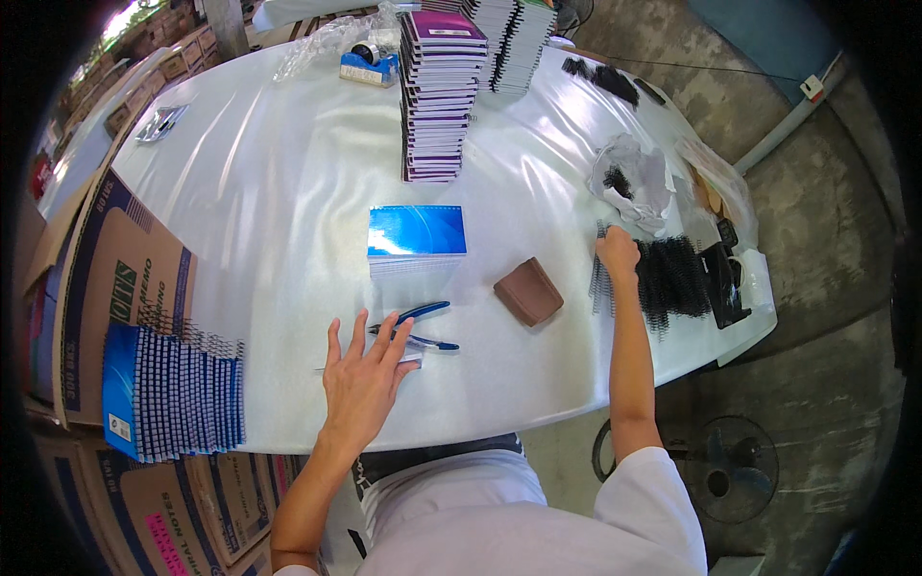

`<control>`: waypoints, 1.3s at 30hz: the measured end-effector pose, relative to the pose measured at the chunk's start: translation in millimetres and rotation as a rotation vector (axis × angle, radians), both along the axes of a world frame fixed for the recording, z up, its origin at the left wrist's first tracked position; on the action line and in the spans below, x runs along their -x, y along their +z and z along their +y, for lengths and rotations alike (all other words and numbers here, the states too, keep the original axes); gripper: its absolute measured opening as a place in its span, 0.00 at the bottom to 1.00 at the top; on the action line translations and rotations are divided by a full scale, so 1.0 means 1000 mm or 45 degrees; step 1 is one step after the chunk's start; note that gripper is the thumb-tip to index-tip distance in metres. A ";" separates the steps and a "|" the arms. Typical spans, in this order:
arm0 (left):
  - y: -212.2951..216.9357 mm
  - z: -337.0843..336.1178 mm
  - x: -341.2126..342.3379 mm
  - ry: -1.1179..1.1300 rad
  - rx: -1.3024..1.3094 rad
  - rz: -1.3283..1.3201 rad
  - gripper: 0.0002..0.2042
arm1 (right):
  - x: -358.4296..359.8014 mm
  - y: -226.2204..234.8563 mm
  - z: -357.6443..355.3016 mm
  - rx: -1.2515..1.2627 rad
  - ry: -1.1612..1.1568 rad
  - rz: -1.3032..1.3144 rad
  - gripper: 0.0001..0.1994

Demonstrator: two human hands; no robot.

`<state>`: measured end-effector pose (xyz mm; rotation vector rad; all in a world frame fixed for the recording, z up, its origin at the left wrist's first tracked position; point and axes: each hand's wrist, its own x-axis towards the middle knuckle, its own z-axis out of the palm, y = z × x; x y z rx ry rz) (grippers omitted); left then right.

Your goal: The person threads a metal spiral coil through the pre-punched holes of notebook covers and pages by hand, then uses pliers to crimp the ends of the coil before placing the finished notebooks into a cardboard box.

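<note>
Two hands, head view: the left hand (365, 384) is spread wide, fingers apart, above the near part of the desk (279, 269); the right hand (618, 253) has its fingers curled down at the left edge of the black coils (674, 283), though whether it grips one cannot be told.
Coils: massed on the right of the desk, next to a black holder (724, 286).
Blue pads: one glossy stack (416, 230) lies in the middle, between the hands and beyond them.
Pliers: blue-handled pliers (423, 310) lie just beside the left fingers.
Brown block: a brown block (529, 292) sits between the pliers and the coils.
Carton print: the cardboard box (144, 250) at left carries large green and dark lettering, running sideways; lower cartons (163, 509) bear dark print and a bright pink label (165, 542).
Sticker: a small white label (119, 426) marks the cover of the coil-bound pads (187, 394), its print too small to read.
Purple covers: the tall stack (442, 106) shows a small printed panel on top.
Tape dispenser: blue, with pale lettering on its side (369, 70).
</note>
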<state>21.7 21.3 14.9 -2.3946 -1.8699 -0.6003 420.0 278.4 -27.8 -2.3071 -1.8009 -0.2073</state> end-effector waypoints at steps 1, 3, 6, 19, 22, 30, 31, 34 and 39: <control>0.001 0.000 0.000 -0.003 0.002 -0.003 0.27 | -0.006 0.004 -0.003 -0.018 0.042 0.004 0.13; 0.001 0.001 0.000 -0.008 0.007 -0.011 0.27 | -0.014 0.013 -0.010 -0.050 0.147 0.090 0.11; 0.002 0.003 0.000 -0.012 0.006 -0.020 0.27 | -0.011 0.030 -0.022 -0.074 0.404 0.382 0.10; -0.003 0.007 0.001 0.010 0.035 0.028 0.26 | 0.193 0.049 -0.171 0.541 1.280 1.421 0.13; -0.003 0.007 0.002 0.025 0.064 0.065 0.28 | 0.190 0.049 -0.167 0.566 1.310 1.446 0.14; -0.001 0.007 0.001 0.032 0.089 0.057 0.28 | 0.182 0.043 -0.158 0.741 1.392 1.537 0.12; -0.001 0.007 0.001 0.033 0.091 0.059 0.28 | 0.182 0.045 -0.157 0.837 1.368 1.460 0.12; -0.001 0.006 0.001 0.040 0.099 0.067 0.28 | 0.184 0.055 -0.159 0.870 1.394 1.252 0.11; 0.002 0.005 0.001 0.022 0.140 0.068 0.28 | 0.188 0.055 -0.169 0.452 1.622 0.915 0.10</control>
